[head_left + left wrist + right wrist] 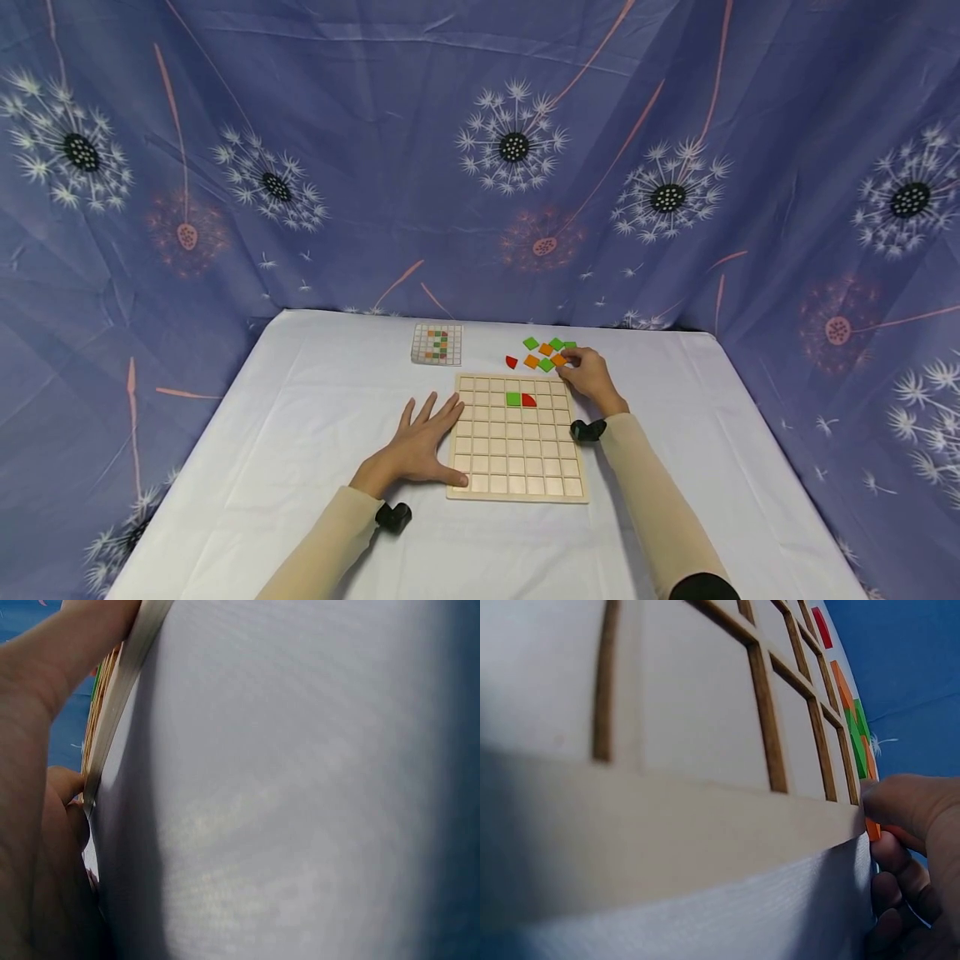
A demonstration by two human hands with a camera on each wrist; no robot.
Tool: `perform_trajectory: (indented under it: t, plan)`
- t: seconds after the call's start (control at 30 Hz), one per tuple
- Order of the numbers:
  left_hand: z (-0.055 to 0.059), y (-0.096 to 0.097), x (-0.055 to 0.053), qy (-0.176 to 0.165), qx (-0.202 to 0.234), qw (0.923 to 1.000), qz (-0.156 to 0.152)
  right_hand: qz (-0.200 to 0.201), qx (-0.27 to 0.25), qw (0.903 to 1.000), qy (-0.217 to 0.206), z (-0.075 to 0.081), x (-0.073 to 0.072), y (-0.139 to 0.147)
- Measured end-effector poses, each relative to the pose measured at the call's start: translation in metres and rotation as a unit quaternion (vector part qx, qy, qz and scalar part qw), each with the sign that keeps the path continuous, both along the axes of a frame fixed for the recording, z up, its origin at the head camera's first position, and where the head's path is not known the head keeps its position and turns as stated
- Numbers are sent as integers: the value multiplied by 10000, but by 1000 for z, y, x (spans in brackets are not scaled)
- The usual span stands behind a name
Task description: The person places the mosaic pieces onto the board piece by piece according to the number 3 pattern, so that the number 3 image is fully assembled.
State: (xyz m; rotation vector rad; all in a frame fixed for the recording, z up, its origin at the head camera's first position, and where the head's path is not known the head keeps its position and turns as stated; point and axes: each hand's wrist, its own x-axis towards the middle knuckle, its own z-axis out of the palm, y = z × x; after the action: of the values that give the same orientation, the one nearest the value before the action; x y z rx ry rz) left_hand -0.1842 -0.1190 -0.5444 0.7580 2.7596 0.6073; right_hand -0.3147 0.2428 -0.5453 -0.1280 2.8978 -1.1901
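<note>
Pinching an orange tile (558, 361) between thumb and fingers, a person's right hand (592, 379) was just beyond the far right corner of a pale wooden board (517, 450). The tile was off the board, at the near right end of a loose cluster of pieces; the right wrist view showed its orange edge between the thumb and a finger.

The board lay flat on a white cloth (225, 483), divided by thin ridges into rows of square cells. Two pieces sat in it, side by side in the second row from the far edge: a green square (513, 399) in the middle column and, next to it on the right, a red quarter-circle (528, 401).

On the board's left side was the left hand (422, 450), its fingers spread wide and holding no piece. The thumb rested on the near left corner and the fingertips touched the left edge farther up.

Past the board's far edge, the cluster mixed green tiles (531, 342) and other orange tiles (532, 361), with a red piece (512, 362) at its left. Farther left lay a small gridded card (437, 345) bearing green, orange and red marks.

Both arms wore beige sleeves (663, 500), with a black device (393, 517) at each wrist. Behind the table hung a blue curtain (397, 208) printed with dandelions.
</note>
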Motion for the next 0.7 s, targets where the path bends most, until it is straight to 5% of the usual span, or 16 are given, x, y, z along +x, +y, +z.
perform_trajectory:
  t: [0.7]
  plan:
    - [1, 1, 1, 51, -26, 10000, 35, -3, -47, 9999, -159, 2, 2, 0]
